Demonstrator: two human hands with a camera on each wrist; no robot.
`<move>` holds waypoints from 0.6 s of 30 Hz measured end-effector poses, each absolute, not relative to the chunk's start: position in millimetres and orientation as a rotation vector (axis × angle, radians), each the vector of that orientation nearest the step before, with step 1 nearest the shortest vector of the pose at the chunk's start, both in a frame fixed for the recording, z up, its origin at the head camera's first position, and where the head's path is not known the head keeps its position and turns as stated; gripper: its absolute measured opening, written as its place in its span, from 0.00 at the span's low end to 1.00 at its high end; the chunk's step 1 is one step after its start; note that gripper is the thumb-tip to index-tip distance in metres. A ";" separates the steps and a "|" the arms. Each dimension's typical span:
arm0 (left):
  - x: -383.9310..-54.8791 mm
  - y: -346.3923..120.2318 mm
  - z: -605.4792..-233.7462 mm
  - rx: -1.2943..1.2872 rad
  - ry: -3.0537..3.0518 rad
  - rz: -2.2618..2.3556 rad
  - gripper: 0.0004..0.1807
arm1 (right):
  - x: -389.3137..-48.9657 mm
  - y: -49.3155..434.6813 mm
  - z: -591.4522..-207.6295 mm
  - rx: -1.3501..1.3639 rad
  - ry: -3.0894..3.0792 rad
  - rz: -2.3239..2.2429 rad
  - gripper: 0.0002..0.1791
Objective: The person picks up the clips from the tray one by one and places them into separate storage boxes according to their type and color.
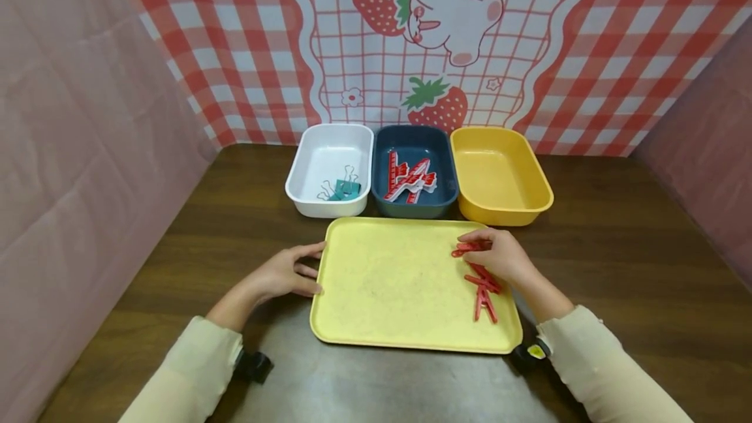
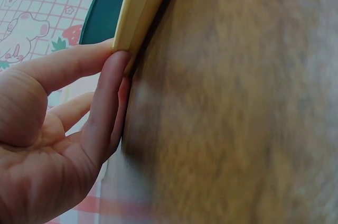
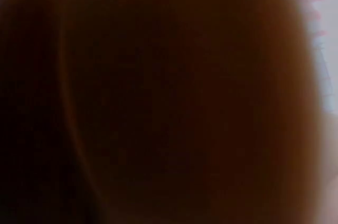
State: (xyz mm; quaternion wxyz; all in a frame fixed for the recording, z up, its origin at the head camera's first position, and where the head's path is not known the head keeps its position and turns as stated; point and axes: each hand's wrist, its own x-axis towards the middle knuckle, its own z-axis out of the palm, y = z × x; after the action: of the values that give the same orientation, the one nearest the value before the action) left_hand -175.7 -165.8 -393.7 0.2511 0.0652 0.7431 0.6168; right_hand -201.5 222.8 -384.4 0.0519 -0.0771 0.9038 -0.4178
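Near the right end of the yellow tray point(image 1: 399, 279), my right hand point(image 1: 499, 256) pinches a red clothespin point(image 1: 461, 250) between thumb and fingers. Two or more red clothespins lie just below it, one of them an open-legged clothespin point(image 1: 484, 305). My left hand point(image 1: 288, 271) is at the tray's left edge, thumb and fingers spread apart. In the left wrist view, fingertips of the left hand point(image 2: 68, 118) touch the outside of the tray rim point(image 2: 129, 18). The right wrist view is dark and blurred, so the grip cannot be made out there.
Behind the tray stand a white bin point(image 1: 329, 207) with teal binder clips point(image 1: 346, 189), a dark blue bin point(image 1: 414, 209) with several red-and-white clips point(image 1: 411, 178), and a yellow bin point(image 1: 499, 181). A checked cloth point(image 1: 247, 51) hangs at the back of the wooden table point(image 1: 235, 214).
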 end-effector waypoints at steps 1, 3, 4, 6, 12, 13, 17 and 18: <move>-175.5 -165.6 -393.9 0.188 2.017 1.678 0.46 | -201.1 223.1 -384.8 -0.239 2.759 -1.250 0.15; -175.1 -165.5 -394.2 0.204 2.016 1.679 0.46 | -200.5 223.5 -384.8 -0.240 2.771 -1.233 0.13; -175.1 -165.6 -394.4 0.203 2.012 1.684 0.45 | -200.4 223.5 -384.5 -0.239 2.774 -1.239 0.13; -175.2 -166.0 -394.5 0.221 2.008 1.687 0.45 | -199.9 223.9 -383.4 -0.216 2.772 -1.272 0.13; -175.1 -165.8 -394.9 0.203 2.012 1.671 0.46 | -197.0 227.7 -379.0 -0.117 2.718 -1.414 0.17; -175.0 -165.9 -394.8 0.194 2.015 1.669 0.46 | -196.6 228.5 -378.6 -0.105 2.708 -1.430 0.17; -174.2 -166.1 -393.3 0.196 2.027 1.659 0.45 | -195.3 231.7 -377.4 -0.069 2.686 -1.479 0.18; -174.0 -166.0 -392.8 0.199 2.026 1.660 0.45 | -195.2 232.4 -377.3 -0.065 2.678 -1.500 0.19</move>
State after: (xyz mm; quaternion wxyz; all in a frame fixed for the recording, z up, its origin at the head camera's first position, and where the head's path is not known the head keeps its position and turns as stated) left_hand -174.0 -166.0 -392.8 0.2543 0.0731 0.7459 0.6112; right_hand -195.2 232.4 -377.3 0.0356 -0.0212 0.8717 -0.4882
